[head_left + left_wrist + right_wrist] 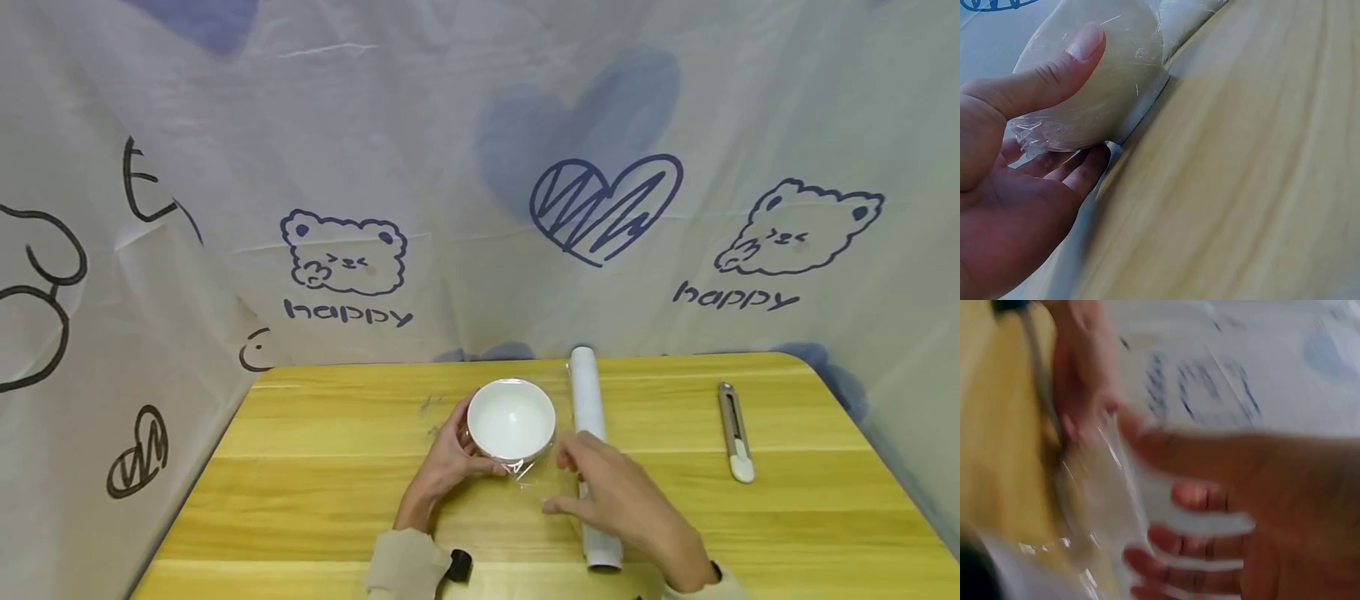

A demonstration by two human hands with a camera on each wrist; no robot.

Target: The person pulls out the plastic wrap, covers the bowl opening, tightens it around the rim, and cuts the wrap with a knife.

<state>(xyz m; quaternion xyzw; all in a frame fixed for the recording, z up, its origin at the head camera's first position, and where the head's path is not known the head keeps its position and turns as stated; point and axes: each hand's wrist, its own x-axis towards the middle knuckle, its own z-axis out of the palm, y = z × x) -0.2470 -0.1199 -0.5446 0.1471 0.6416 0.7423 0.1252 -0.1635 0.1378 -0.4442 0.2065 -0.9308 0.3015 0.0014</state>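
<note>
A white bowl (512,422) stands upright near the middle of the table, its mouth facing up. My left hand (450,457) grips its left side, thumb toward the front and fingers round the far side. Clear plastic wrap (1124,37) clings to the bowl's outside and bunches in creases under the thumb. Just right of the bowl, my right hand (621,492) hovers over the roll of plastic wrap (587,396), thumb and fingers spread apart. In the blurred right wrist view a loose sheet of wrap hangs beside the right hand (1254,494); nothing is seen gripped there.
On the right side of the wooden table (300,492) lies a grey and white utility knife (736,433). The wrap roll lies lengthwise between it and the bowl. Printed cloth (450,167) hangs behind the table and along its sides.
</note>
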